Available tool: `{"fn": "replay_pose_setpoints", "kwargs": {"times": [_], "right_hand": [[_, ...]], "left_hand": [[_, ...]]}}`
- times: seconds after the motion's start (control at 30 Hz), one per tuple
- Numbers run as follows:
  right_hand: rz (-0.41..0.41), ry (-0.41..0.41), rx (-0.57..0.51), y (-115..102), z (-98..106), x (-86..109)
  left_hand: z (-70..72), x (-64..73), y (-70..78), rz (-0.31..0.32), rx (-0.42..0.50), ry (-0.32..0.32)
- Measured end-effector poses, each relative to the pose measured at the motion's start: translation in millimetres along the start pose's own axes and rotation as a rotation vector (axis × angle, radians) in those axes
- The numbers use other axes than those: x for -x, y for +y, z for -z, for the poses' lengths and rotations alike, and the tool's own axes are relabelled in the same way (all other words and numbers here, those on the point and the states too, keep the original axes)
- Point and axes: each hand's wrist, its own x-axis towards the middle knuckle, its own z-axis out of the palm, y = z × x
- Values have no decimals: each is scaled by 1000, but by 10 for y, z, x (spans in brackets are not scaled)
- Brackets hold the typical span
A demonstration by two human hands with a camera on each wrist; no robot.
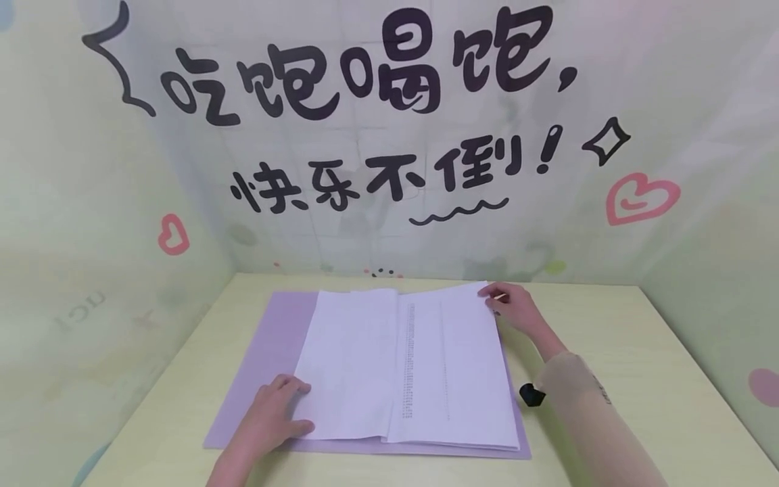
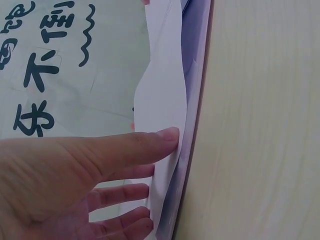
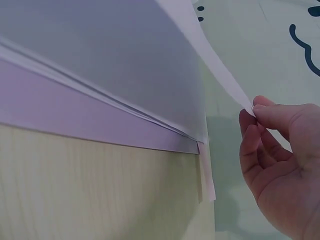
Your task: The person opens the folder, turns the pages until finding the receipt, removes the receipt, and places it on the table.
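Observation:
A purple folder [image 1: 258, 379] lies spread on the table with white paper sheets inside it. My left hand [image 1: 270, 409] rests on the left edge of the plain left-hand sheet [image 1: 349, 362]. Its thumb and fingers lie extended on the paper, as the left wrist view also shows. At the far right corner, my right hand [image 1: 514, 308] pinches a printed sheet [image 1: 477, 365] between thumb and fingertips. In the right wrist view that held sheet [image 3: 220, 65] is lifted above the sheets under it, its corner between the fingers of the hand [image 3: 285, 155].
A small black object [image 1: 532, 394] is by the right sleeve [image 1: 584, 406], beside the folder. Pale wood tabletop [image 1: 645, 379] surrounds the folder. Printed walls with large black characters [image 1: 389, 179] enclose the table at the back and both sides.

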Motion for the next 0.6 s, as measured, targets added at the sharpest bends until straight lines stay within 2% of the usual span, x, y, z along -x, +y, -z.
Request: {"fn": "replay_pose_setpoints", "kwargs": {"times": [0.27,0.6], "right_hand": [[9,-1,-33,-15,25,0],[118,-26,-8,-62,145,-1]], "left_hand": [[-22,12,-1,-3,-19,10],[-31,31,12,2,-15,12]]}}
